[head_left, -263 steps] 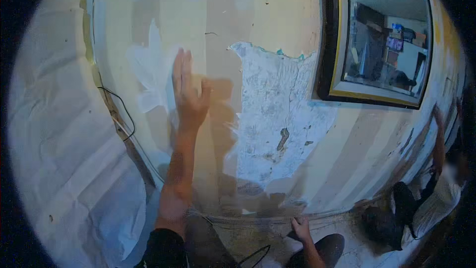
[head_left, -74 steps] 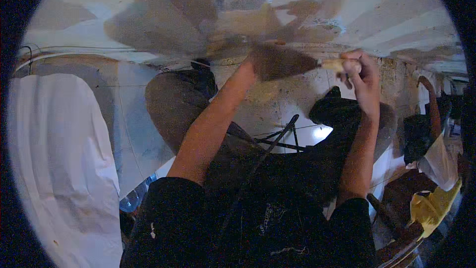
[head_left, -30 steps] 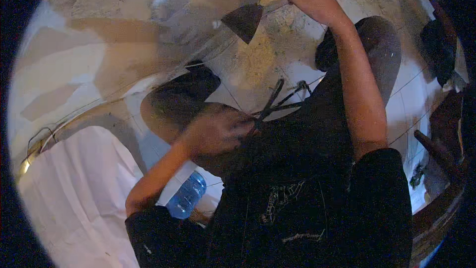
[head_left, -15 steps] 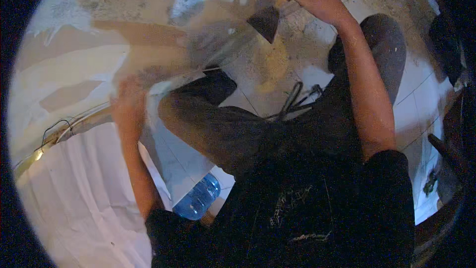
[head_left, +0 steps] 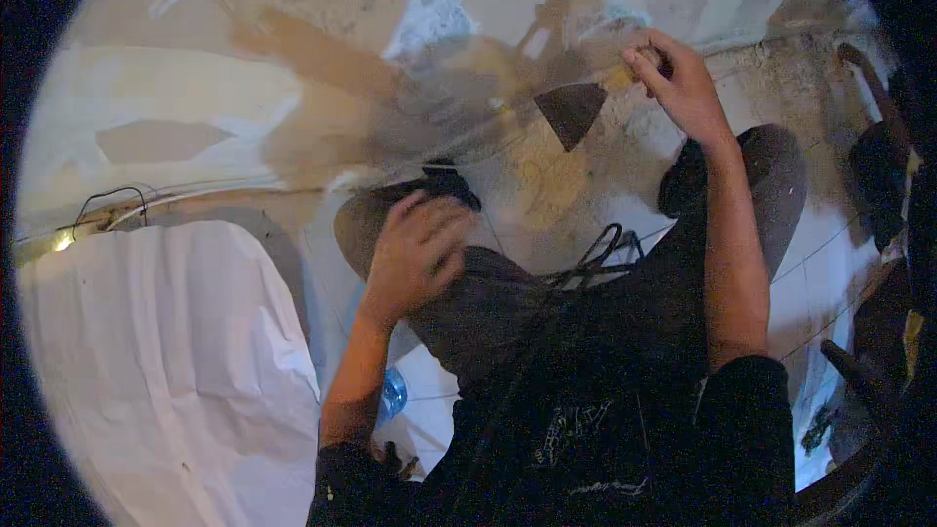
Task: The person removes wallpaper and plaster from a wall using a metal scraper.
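Scraper point(head_left: 574, 112), its dark triangular blade at one o'clock against the patchy wall point(head_left: 195, 107), is gripped by the right hand point(head_left: 683, 88). Blue water bottle point(head_left: 392, 392) lies at seven o'clock by white sheeting point(head_left: 166, 361). Since half a second ago, the left hand point(head_left: 415, 254) has come off the wall and hangs loosely curled, holding nothing, over the knee.

The only package in view is a clear plastic water bottle point(head_left: 392, 394) with a blue tint, lying low on the light floor covering. It sits just beside the person's left forearm and is partly hidden behind it, so only a short rounded stretch of its body shows. Whether it carries a label cannot be told. A large white sheet lies near it on the left. No labels, signs or screens show anywhere else.
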`<state>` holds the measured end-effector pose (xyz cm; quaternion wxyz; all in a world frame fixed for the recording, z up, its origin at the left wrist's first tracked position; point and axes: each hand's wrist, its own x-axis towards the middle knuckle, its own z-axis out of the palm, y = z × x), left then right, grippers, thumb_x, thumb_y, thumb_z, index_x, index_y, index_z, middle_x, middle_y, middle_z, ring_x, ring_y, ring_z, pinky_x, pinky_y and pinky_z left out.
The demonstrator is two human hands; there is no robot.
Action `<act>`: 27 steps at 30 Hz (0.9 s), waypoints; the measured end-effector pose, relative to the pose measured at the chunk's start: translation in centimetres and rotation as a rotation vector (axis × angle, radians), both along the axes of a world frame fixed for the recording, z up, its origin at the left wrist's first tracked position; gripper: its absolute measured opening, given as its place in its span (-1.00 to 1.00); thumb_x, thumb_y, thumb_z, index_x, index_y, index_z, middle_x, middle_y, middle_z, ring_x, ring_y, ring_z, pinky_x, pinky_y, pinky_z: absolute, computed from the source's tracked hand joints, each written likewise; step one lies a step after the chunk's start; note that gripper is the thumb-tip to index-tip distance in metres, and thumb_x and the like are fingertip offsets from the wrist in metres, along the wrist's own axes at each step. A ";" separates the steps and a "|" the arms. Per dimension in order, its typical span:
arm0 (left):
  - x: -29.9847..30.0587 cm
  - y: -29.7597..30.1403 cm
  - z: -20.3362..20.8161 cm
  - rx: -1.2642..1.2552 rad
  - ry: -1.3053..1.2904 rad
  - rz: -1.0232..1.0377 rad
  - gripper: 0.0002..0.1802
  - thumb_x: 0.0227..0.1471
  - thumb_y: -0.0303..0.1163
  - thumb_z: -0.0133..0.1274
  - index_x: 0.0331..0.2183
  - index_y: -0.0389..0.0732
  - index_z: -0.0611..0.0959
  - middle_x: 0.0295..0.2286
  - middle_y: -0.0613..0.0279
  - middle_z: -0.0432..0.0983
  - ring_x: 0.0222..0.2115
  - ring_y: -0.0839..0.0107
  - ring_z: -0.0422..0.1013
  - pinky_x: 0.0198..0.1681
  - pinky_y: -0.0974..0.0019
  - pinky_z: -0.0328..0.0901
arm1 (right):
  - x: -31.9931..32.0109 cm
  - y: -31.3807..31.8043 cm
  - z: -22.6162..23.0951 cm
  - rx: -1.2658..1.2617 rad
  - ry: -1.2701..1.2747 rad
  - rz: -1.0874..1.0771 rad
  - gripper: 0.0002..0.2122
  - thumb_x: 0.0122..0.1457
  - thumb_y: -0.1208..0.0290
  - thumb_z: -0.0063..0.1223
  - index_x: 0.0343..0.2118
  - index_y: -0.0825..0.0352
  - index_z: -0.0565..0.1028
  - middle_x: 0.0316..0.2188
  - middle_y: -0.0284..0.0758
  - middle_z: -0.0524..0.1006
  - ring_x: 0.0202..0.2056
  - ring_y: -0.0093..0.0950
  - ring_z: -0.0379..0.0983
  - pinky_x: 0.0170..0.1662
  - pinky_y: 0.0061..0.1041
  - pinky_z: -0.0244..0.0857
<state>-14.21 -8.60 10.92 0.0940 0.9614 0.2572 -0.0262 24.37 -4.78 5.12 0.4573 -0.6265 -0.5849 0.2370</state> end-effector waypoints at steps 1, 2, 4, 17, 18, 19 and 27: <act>0.3 0.4 -0.6 0.277 0.035 0.152 -0.66 0.03 -0.20 0.01 -0.14 -0.06 0.60 -0.21 0.20 0.56 -0.12 0.21 0.44 0.08 0.00 0.18 | 0.2 -0.1 0.1 -0.067 -0.039 -0.040 -0.66 0.15 0.12 0.07 -0.29 0.37 0.51 -0.49 -0.18 0.52 -0.46 -0.33 0.45 -0.30 -0.38 0.32; 0.6 0.4 -1.8 0.289 -0.066 0.128 -0.66 0.03 -0.20 0.01 -0.14 -0.06 0.60 -0.21 0.20 0.56 -0.12 0.21 0.44 0.08 0.00 0.18 | 0.3 -0.2 0.1 -0.158 -0.092 -0.107 -0.67 0.15 0.14 0.08 -0.30 0.38 0.50 -0.49 -0.16 0.52 -0.47 -0.31 0.44 -0.31 -0.37 0.32; 1.2 -0.5 -5.6 0.021 0.762 0.142 -0.64 0.02 -0.16 -0.02 -0.15 -0.09 0.60 -0.29 0.15 0.58 -0.20 0.22 0.49 -0.06 0.06 0.30 | 0.2 -0.1 -0.3 -0.055 -0.177 -0.044 -0.71 0.17 0.20 0.07 -0.31 0.39 0.49 -0.56 -0.22 0.50 -0.52 -0.43 0.40 -0.37 -0.42 0.29; 12.1 -0.3 -14.8 -0.592 -0.327 -0.027 -0.36 -0.10 0.10 0.12 -0.04 -0.09 0.51 -0.18 -0.12 0.50 -0.10 -0.05 0.41 -0.04 0.01 0.31 | -1.4 2.1 -9.2 -0.284 -0.365 0.447 -0.79 0.13 0.33 0.05 -0.31 0.40 0.52 -0.51 -0.16 0.58 -0.50 -0.29 0.50 -0.33 -0.34 0.36; 12.6 0.3 -16.2 -0.570 -0.426 -0.039 -0.36 -0.10 0.10 0.12 -0.04 -0.09 0.51 -0.18 -0.12 0.50 -0.10 -0.05 0.41 -0.04 0.01 0.31 | -1.3 2.2 -9.8 -0.446 -0.434 0.494 -0.77 0.12 0.29 0.08 -0.33 0.39 0.55 -0.51 -0.19 0.59 -0.51 -0.33 0.51 -0.37 -0.34 0.37; 13.0 1.4 -17.8 -0.644 -0.398 -0.081 -0.30 -0.16 0.11 0.19 -0.03 -0.08 0.50 -0.17 -0.09 0.50 -0.09 -0.03 0.40 -0.02 0.01 0.30 | -1.4 2.2 -10.3 -0.528 -0.474 0.508 -0.76 0.11 0.28 0.10 -0.33 0.38 0.56 -0.51 -0.21 0.60 -0.51 -0.35 0.52 -0.38 -0.35 0.38; 10.0 0.4 -29.4 -0.625 0.501 0.278 -0.32 -0.16 0.07 0.21 -0.05 -0.15 0.56 -0.06 -0.06 0.47 -0.04 -0.01 0.40 -0.01 0.03 0.31 | -3.7 0.7 -13.8 -1.151 -0.652 0.641 -0.56 -0.03 -0.04 0.23 -0.41 0.36 0.62 -0.53 -0.30 0.60 -0.56 -0.44 0.50 -0.44 -0.40 0.40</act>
